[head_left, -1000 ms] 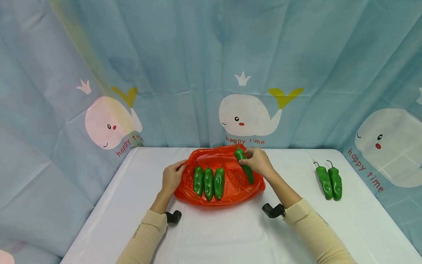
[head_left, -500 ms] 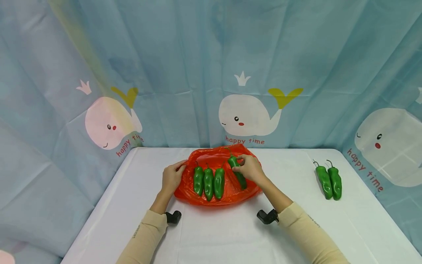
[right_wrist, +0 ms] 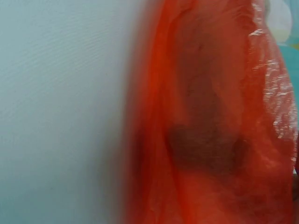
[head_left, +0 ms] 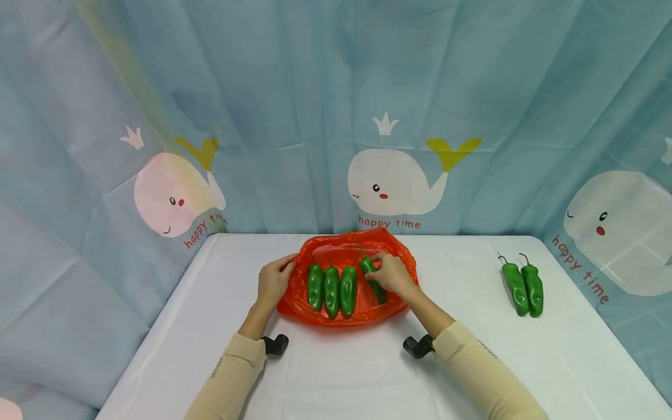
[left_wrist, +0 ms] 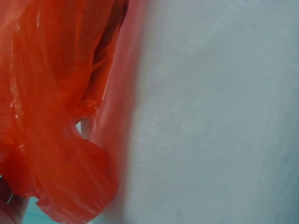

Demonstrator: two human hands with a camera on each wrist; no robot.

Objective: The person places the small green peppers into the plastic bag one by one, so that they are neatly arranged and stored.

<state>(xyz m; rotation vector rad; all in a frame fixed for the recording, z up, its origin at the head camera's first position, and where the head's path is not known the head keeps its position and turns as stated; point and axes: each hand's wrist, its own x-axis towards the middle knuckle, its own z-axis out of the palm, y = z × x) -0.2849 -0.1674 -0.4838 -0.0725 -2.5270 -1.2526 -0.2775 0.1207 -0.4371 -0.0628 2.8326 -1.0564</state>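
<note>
A red plastic bag (head_left: 399,242) lies spread open at the back of the table. My left hand (head_left: 273,284) pinches its left rim; in the left wrist view, fingers (left_wrist: 16,205) show at the corner beside the red film (left_wrist: 60,112). With thumb and fingers my right hand (head_left: 394,274) holds a green pepper (head_left: 367,266), stem upward, inside the bag's right part. Three other green peppers, among them the nearest one (head_left: 349,290), lie side by side to its left in the bag. In the right wrist view the red film (right_wrist: 210,79) hides most of the right hand.
Two more green peppers, a left one (head_left: 515,289) and a right one (head_left: 533,290), lie together on the white table (head_left: 346,379) at the right. A blue curtain (head_left: 294,116) with whale prints hangs behind the table. Black wrist cameras (head_left: 419,347) sit below both sleeves.
My right hand has carried the pepper left and lower into the bag, closer to the three others. The left hand stays on the rim.
</note>
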